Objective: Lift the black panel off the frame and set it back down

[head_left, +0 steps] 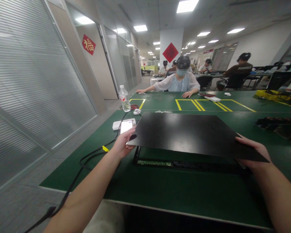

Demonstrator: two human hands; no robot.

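Note:
A thin, glossy black rectangular panel [184, 132] is held up at a tilt above the table. My left hand [123, 142] is closed on its left edge, with the thumb on top. At the opposite edge my right hand [255, 152] grips the panel's right side, fingers partly hidden under it. Beneath the panel a black frame [203, 166] with a green circuit board [155, 163] along its near side lies on the green table [184, 194]. The panel covers most of that frame.
Left of the panel are a lit phone [126, 126], a white power strip [116, 125], black cables [94, 153] and a water bottle [124, 98]. Dark parts [278, 126] lie at the right. Across the table sits a person [177, 81], hands on the tabletop.

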